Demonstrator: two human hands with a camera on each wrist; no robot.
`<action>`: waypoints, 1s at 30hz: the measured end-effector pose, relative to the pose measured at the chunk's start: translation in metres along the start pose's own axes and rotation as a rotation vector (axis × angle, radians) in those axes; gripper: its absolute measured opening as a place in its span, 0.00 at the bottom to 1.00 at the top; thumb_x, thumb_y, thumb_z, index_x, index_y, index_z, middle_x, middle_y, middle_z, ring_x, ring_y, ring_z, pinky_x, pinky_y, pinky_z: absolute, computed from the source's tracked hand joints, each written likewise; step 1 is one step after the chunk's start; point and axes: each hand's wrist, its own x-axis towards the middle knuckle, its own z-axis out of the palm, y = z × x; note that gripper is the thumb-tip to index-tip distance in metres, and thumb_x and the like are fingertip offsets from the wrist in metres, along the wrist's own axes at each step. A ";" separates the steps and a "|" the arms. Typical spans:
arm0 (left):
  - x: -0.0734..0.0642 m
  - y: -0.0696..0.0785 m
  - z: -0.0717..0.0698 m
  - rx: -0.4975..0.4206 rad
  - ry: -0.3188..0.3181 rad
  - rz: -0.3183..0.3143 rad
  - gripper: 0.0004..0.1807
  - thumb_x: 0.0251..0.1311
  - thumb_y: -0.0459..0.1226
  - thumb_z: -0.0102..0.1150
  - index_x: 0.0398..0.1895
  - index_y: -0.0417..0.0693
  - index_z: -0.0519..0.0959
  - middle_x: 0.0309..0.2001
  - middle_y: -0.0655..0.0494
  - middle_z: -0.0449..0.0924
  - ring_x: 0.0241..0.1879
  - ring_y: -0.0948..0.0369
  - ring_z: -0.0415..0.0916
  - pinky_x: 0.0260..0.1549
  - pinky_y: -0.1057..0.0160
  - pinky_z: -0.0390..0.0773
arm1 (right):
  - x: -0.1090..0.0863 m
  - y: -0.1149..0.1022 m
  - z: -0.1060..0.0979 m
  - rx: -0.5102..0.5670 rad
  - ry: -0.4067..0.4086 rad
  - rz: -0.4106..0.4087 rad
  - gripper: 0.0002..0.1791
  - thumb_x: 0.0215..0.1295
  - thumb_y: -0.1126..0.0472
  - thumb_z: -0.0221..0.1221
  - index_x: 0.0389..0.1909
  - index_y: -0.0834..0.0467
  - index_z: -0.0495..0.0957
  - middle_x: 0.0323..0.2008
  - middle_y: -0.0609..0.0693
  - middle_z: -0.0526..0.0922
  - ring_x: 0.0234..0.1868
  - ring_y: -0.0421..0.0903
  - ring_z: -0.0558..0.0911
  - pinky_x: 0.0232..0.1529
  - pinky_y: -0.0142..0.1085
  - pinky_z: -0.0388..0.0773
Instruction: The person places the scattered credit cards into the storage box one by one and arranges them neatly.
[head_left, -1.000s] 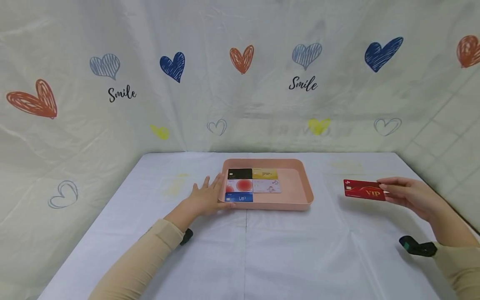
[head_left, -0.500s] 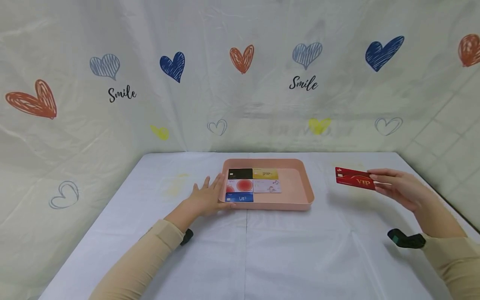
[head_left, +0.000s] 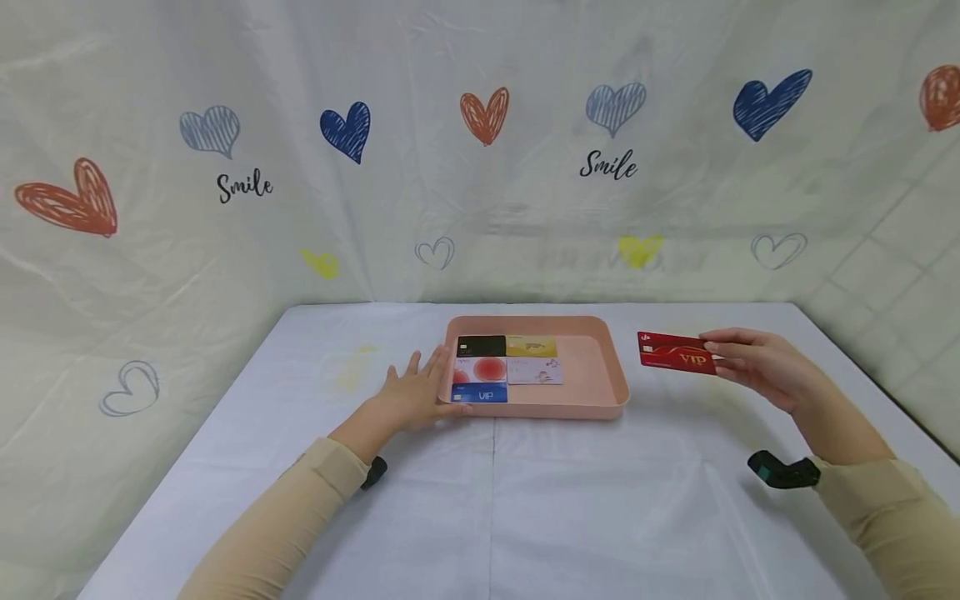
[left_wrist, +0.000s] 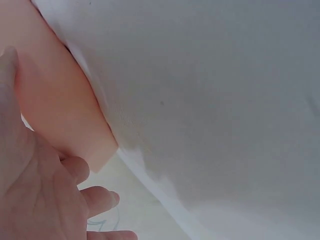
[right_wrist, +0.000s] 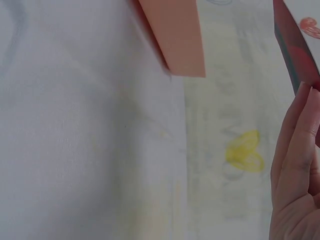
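Observation:
A red VIP card (head_left: pixel 671 352) is pinched by its right end in my right hand (head_left: pixel 761 367), held up over the table just right of the pink tray (head_left: pixel 592 375). My left hand (head_left: pixel 408 398) rests with spread fingers against the tray's left side, thumb along its front wall. Inside the tray lie a black card (head_left: pixel 482 347), a gold card (head_left: pixel 531 347), a white card with red circles (head_left: pixel 480 370), a pale floral card (head_left: pixel 534 371) and a blue VIP card (head_left: pixel 478 392), side by side in its left part. In the right wrist view the red card (right_wrist: pixel 296 45) shows nearly edge-on.
White cloth covers the table (head_left: pixel 420 517). Behind it hangs a pale curtain (head_left: pixel 420 192) printed with hearts and "Smile". The tray's right part shows bare pink floor. A dark wrist camera (head_left: pixel 783 471) sits at my right sleeve.
My right hand has moved left with the red VIP card, bringing it close to the tray's right side. The left hand and the tray have stayed in place.

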 end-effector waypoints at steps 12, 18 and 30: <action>0.000 0.001 -0.001 -0.001 -0.009 -0.007 0.62 0.62 0.70 0.55 0.84 0.49 0.36 0.84 0.53 0.38 0.80 0.40 0.35 0.70 0.29 0.42 | 0.021 0.000 0.035 -0.168 -0.027 -0.006 0.13 0.78 0.60 0.56 0.39 0.37 0.85 0.45 0.38 0.78 0.44 0.39 0.81 0.46 0.32 0.83; 0.000 0.002 -0.002 0.002 -0.011 -0.004 0.62 0.62 0.70 0.55 0.84 0.49 0.37 0.84 0.53 0.38 0.80 0.40 0.35 0.70 0.29 0.42 | 0.028 -0.003 0.049 -0.174 -0.039 -0.006 0.11 0.77 0.59 0.57 0.40 0.40 0.84 0.44 0.39 0.80 0.43 0.41 0.83 0.46 0.32 0.83; -0.001 0.001 -0.002 0.013 -0.017 -0.011 0.62 0.62 0.70 0.55 0.84 0.49 0.36 0.84 0.53 0.37 0.80 0.40 0.35 0.70 0.29 0.42 | 0.043 -0.006 0.083 -0.224 -0.087 -0.011 0.16 0.77 0.61 0.56 0.59 0.67 0.74 0.47 0.46 0.80 0.42 0.42 0.85 0.46 0.34 0.84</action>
